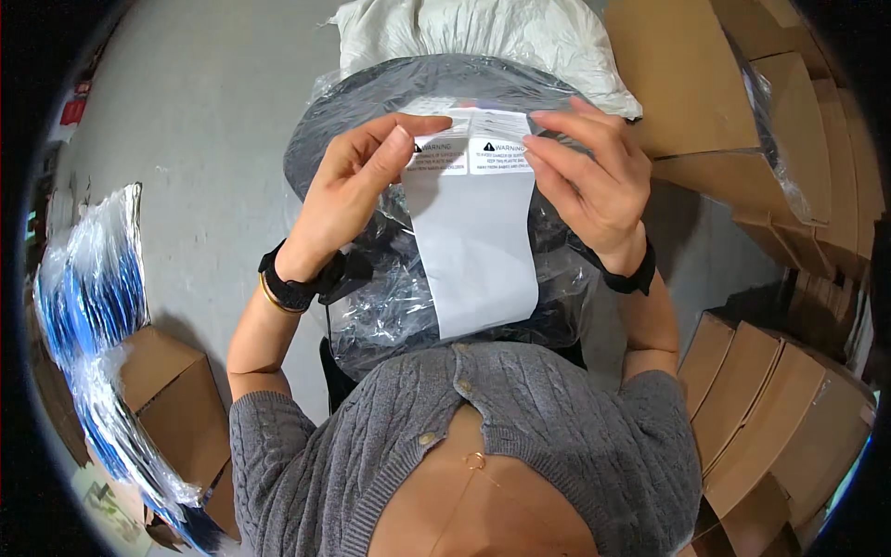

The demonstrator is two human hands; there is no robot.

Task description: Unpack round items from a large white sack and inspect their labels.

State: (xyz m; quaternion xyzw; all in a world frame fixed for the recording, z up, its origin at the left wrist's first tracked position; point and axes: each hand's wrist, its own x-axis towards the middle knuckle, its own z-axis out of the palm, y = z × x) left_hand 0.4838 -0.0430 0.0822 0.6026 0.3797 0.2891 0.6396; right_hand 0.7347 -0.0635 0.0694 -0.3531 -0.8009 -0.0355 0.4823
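A long white strip of sticker labels (475, 246) hangs between my hands. Two label columns near its top bear a black triangle sign and small dark print. My left hand (357, 176) is closed on the strip's upper left edge, thumb and forefinger against it. Thumb and fingers of my right hand (601, 181) pinch the upper right edge. The strip's lower end curls over a dark, rounded object in clear plastic wrap (320, 139), which lies in front of my body. Creased clear film (385, 311) covers its near part as well.
A white woven sack (473, 32) lies beyond the wrapped object. Large cardboard boxes stand at the far right (673, 74) and near right (756, 399). On the left are a brown carton (176, 381) and a stack of blue, plastic-wrapped items (97, 288) on the grey floor (223, 121).
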